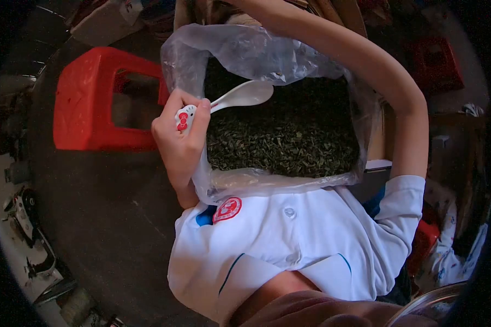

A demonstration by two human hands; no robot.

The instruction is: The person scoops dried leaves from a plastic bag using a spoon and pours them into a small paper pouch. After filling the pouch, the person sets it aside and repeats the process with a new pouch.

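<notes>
My left hand (183, 139) is closed around the handle of a white spoon (249, 94). The handle end has a cat face with a red bow, and the bowl points right over the dark dried leaves (289, 144), which look like loose tea. These leaves fill a clear plastic bag (240, 41) that lies open in front of my chest. My left wrist is beside the bag's left edge. From the right, my right arm (406, 103) arches over the bag's far side and leaves the view at the top, so the right hand is out of sight.
A red plastic stool (84, 103) stands left of the bag on the dark floor (109, 218). Cardboard (377, 133) shows along the bag's right side. Another red stool (436, 65) is at the far right. Assorted items line the left edge, including a white and black object (24, 210).
</notes>
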